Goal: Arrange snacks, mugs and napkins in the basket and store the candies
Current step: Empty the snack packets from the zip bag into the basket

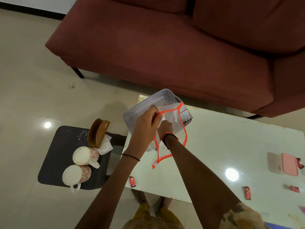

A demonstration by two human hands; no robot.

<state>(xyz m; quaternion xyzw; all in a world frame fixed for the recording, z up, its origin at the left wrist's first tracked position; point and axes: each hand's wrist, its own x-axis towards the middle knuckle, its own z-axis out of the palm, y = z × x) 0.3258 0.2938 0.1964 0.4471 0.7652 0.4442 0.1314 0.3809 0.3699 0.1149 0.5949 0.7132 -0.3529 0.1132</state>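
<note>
A clear zip bag with an orange rim (171, 116) hangs open over the grey perforated basket (145, 103) at the white table's far left corner. My left hand (146, 119) pinches the bag's rim. My right hand (165, 128) is reached down inside the bag, its fingers hidden. A snack packet (185, 114) shows through the bag, lying in the basket. Two white mugs with red flowers (85, 156) (76, 176) lie on a dark stool (59, 156) to the left, beside a brown napkin holder (97, 133) with a white napkin (105, 144). Red candies (132, 181) (247, 192) (294, 189) lie scattered on the table.
A pink lidded box (283, 164) stands at the table's right, with another red candy (300, 163) beside it. A maroon sofa (165, 47) stands just beyond the white glossy table (222, 146). Tiled floor surrounds the stool.
</note>
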